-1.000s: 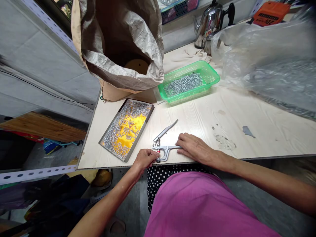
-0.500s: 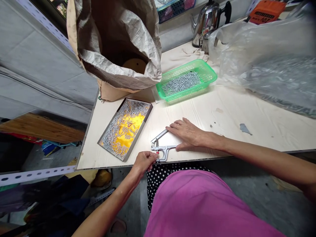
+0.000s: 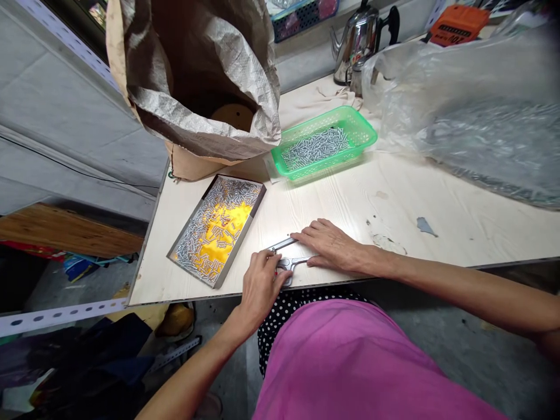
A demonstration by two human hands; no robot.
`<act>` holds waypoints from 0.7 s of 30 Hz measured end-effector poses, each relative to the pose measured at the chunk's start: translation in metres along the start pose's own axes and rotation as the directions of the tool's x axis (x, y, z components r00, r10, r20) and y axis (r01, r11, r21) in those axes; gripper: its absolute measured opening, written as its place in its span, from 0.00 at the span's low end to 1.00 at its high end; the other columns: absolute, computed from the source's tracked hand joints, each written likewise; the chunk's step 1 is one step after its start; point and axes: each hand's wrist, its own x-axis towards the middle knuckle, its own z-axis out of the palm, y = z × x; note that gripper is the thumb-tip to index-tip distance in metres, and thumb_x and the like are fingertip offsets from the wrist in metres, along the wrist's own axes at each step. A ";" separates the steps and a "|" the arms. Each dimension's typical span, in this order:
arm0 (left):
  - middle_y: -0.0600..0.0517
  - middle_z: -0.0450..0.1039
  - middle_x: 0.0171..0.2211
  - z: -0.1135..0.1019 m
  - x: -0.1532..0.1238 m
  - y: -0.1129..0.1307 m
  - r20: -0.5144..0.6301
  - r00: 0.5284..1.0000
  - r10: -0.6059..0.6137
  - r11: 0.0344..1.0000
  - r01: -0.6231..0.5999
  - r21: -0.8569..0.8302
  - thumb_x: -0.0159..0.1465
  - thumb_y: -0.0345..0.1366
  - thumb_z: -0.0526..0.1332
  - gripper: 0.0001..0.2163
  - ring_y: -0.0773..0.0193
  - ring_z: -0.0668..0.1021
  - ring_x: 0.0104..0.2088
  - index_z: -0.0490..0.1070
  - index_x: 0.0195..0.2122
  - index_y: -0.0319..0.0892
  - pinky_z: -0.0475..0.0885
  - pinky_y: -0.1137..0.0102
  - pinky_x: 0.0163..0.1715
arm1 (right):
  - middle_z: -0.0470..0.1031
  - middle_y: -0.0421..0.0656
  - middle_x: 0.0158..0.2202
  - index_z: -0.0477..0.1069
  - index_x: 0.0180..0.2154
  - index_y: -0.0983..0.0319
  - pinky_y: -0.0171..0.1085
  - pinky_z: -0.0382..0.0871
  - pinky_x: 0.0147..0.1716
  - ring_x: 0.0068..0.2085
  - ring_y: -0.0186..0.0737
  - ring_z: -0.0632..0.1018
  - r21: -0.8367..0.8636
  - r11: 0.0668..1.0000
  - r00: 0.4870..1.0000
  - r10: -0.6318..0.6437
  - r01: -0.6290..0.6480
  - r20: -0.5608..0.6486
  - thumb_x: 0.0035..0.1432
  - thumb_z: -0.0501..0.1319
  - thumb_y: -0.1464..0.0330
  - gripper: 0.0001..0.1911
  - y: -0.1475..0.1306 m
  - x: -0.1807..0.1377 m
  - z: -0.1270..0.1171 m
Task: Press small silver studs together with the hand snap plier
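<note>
Silver metal hand-press pliers [image 3: 286,256] lie at the near edge of the pale wood-grain table [image 3: 394,198]. Right hand [image 3: 330,245] lies flat on the handles, fingers together, pressing them down. Left hand [image 3: 260,283] is curled at the plier head, fingertips pinching there; whatever they pinch is too small to tell. Risk: fingertips sit close to the jaws, so a squeeze could nip them. The tool could also slide off the edge. Metal tray of small silver pins on yellow lining [image 3: 216,230] sits just left, green plastic basket of pins [image 3: 324,143] behind.
</note>
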 end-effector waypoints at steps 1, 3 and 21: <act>0.43 0.68 0.53 0.003 0.008 0.003 0.010 0.997 0.080 0.996 -0.081 0.038 0.63 0.40 0.63 0.18 0.51 0.70 0.53 0.68 0.54 0.42 0.69 0.58 0.51 | 0.73 0.52 0.46 0.61 0.58 0.65 0.49 0.61 0.47 0.46 0.49 0.69 -0.001 1.000 1.000 0.006 -0.006 -0.002 0.56 0.66 0.65 0.31 0.000 -0.001 0.001; 0.40 0.63 0.59 0.008 0.027 0.006 0.077 0.978 0.195 0.976 -0.201 0.083 0.62 0.40 0.65 0.27 0.49 0.67 0.57 0.61 0.59 0.39 0.67 0.56 0.55 | 0.71 0.54 0.49 0.57 0.61 0.68 0.49 0.62 0.48 0.48 0.51 0.69 0.000 1.000 1.000 0.016 -0.016 0.002 0.54 0.68 0.64 0.37 0.001 -0.003 0.004; 0.47 0.72 0.38 0.017 0.066 0.017 0.293 0.929 0.228 0.938 -0.290 0.191 0.68 0.38 0.57 0.07 0.55 0.72 0.42 0.71 0.39 0.40 0.69 0.63 0.40 | 0.72 0.45 0.32 0.70 0.33 0.64 0.39 0.62 0.37 0.36 0.42 0.69 -0.113 0.991 0.994 0.084 -0.077 0.064 0.66 0.54 0.70 0.10 0.009 -0.002 0.014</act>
